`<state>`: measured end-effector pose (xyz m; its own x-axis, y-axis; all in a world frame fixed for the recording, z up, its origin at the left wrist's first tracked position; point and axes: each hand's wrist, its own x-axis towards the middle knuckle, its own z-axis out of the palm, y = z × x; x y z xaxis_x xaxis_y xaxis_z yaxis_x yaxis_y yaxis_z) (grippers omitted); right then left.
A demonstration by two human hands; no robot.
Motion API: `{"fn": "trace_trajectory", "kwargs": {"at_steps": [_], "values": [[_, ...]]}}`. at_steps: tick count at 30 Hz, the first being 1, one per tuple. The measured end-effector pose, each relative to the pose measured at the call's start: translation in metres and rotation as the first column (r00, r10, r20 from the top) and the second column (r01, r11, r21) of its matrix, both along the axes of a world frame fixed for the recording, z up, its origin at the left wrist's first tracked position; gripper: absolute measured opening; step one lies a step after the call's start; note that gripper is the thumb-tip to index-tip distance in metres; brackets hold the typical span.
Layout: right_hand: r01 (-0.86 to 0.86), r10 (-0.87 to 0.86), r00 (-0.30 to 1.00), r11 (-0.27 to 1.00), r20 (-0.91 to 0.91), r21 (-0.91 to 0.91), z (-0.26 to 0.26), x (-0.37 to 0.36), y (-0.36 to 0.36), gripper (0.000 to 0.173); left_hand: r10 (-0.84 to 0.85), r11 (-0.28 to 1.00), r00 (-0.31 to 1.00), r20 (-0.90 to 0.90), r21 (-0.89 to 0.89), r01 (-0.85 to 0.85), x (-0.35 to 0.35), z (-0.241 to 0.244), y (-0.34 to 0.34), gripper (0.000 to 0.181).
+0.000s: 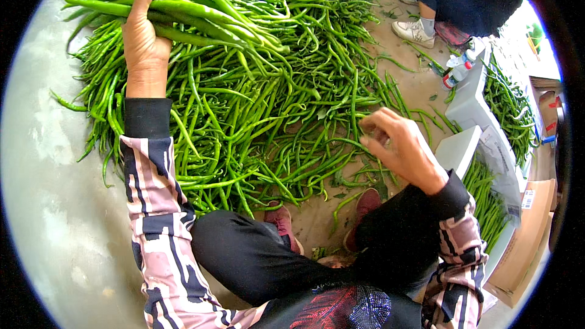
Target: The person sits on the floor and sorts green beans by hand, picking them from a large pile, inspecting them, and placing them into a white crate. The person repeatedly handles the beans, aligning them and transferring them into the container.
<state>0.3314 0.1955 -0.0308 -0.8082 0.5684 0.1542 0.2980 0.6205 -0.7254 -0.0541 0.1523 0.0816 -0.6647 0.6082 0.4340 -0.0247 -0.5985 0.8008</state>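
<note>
My left hand [148,41] is closed around a thick bunch of long green chili peppers [205,16], raised over the far left of a big heap. The bunch points to the right, its stem ends near the middle of the view. My right hand [395,146] is slightly blurred, fingers curled with thumb near the fingertips; whether something thin is pinched there I cannot tell. It hovers above the right edge of the pepper heap [256,114], which spreads over the floor before my feet. Loose peppers and leaf bits lie below that hand.
At the right stand a white foam box [461,151] of peppers and another white box [470,100] with peppers. Plastic bottles [457,73] lie by it. A cardboard box [523,237] is at the lower right. Another person's shoe [413,32] rests at the upper right.
</note>
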Motion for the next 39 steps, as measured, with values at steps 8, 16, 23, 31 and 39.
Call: {"fn": "trace_trajectory", "kwargs": {"at_steps": [8,16,23,31,39], "values": [[0.177,-0.234,0.93,0.961,-0.282,-0.214,-0.008,-0.01,0.01,0.041,-0.438,0.899,0.89,0.125,0.031,0.438,0.042,0.016,-0.049,0.029],[-0.17,-0.004,0.955,0.813,-0.298,-0.556,-0.006,-0.022,-0.053,0.055,-0.55,0.835,0.754,0.359,0.258,0.487,0.118,-0.077,-0.095,0.03],[-0.238,-0.101,0.929,0.573,-0.356,-0.784,-0.056,-0.015,-0.117,0.044,-0.541,0.84,0.602,0.587,0.353,0.412,0.192,-0.158,-0.114,0.055],[0.109,-0.107,0.991,0.994,-0.076,0.022,-0.094,-0.001,-0.133,0.035,-0.58,0.783,0.426,0.695,0.331,0.526,0.229,-0.226,-0.131,0.06],[0.297,-0.309,0.941,0.95,-0.142,-0.099,-0.084,-0.005,-0.112,0.021,-0.445,0.847,0.481,0.756,0.181,0.499,0.228,-0.248,-0.13,0.049]]}}
